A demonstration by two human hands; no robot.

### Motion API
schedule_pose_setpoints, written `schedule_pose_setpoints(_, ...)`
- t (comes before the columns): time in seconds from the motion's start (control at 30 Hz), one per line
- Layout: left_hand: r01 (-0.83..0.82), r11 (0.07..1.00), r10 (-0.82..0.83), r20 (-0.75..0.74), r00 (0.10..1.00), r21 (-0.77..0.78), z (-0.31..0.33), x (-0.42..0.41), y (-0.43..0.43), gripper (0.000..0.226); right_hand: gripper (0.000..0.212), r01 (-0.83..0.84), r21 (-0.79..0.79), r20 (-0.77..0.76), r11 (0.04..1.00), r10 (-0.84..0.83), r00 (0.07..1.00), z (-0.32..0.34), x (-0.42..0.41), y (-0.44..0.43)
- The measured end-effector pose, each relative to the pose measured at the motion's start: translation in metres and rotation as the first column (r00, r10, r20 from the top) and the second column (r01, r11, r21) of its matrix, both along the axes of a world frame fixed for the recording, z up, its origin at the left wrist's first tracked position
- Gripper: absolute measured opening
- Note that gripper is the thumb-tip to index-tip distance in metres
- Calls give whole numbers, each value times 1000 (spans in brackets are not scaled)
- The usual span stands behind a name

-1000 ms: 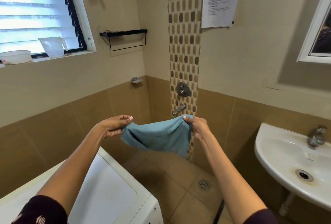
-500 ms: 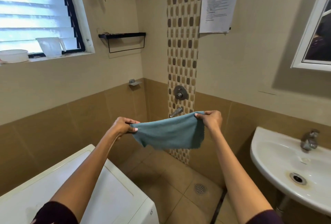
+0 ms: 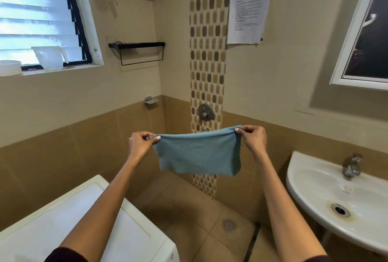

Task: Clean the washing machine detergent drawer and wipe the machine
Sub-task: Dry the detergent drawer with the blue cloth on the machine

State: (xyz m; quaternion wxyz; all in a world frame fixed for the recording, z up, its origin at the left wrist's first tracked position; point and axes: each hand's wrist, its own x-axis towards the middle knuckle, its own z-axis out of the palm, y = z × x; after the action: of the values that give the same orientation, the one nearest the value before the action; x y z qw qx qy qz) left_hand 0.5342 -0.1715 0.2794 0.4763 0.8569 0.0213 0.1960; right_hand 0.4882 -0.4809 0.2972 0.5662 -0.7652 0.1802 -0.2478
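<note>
The left hand (image 3: pixel 140 144) and right hand (image 3: pixel 253 139) each pinch a top corner of the cloth (image 3: pixel 197 154), stretched left-to-right in mid-air, with the washing machine (image 3: pixel 42 224) below at near left, closer to the left hand.

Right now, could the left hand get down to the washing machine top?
Probably yes: nothing stands between the left hand and the washing machine below it, though its fingers pinch the blue cloth.

My one head camera faces forward and slightly down toward the corner; left hand (image 3: pixel 140 144) and right hand (image 3: pixel 253 138) near, washing machine (image 3: pixel 84 219) lower left, sink (image 3: pixel 310 186) lower right.
</note>
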Motion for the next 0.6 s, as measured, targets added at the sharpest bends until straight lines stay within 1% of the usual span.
schedule_pose_setpoints(0.03,18,995,-17,10,1000,-100,2,-1,-2,21,22,-13,88,81,996,6,997,2,-3,1)
schedule_pose_setpoints(0.1,67,945,-47,69,996,-320,9,-4,-7,22,11,-156,297,269,942,74,960,7,-10,4)
schedule_pose_setpoints(0.13,98,907,-52,122,991,-409,14,-8,-11,19,6,-224,350,345,909,97,934,9,-15,5)
schedule_pose_setpoints(0.2,192,816,-55,257,965,-545,29,-16,-19,9,13,-308,409,478,859,86,874,16,-23,7)
schedule_pose_setpoints(0.27,292,715,-27,392,920,-635,47,-23,-27,20,17,-398,476,601,785,40,798,27,-28,12)
schedule_pose_setpoints(0.33,380,659,-37,477,878,-649,64,-26,-38,22,18,-528,528,693,665,22,721,39,-29,23)
schedule_pose_setpoints(0.37,416,658,-89,483,871,-628,73,-26,-49,20,18,-589,533,716,607,46,696,46,-27,32)
schedule_pose_setpoints(0.4,458,660,-181,466,866,-595,81,-27,-64,16,18,-639,519,727,568,100,679,52,-25,45)
schedule_pose_setpoints(0.43,498,674,-279,436,856,-546,88,-28,-83,12,19,-662,492,717,565,168,677,59,-22,58)
schedule_pose_setpoints(0.5,550,707,-393,401,828,-445,95,-30,-119,12,21,-658,404,662,636,293,690,71,-17,78)
schedule_pose_setpoints(0.53,570,698,-416,402,815,-433,97,-30,-131,12,20,-653,366,635,664,335,696,74,-14,84)
schedule_pose_setpoints(0.6,609,649,-457,406,791,-457,99,-29,-142,16,16,-658,363,599,660,376,707,79,-12,85)
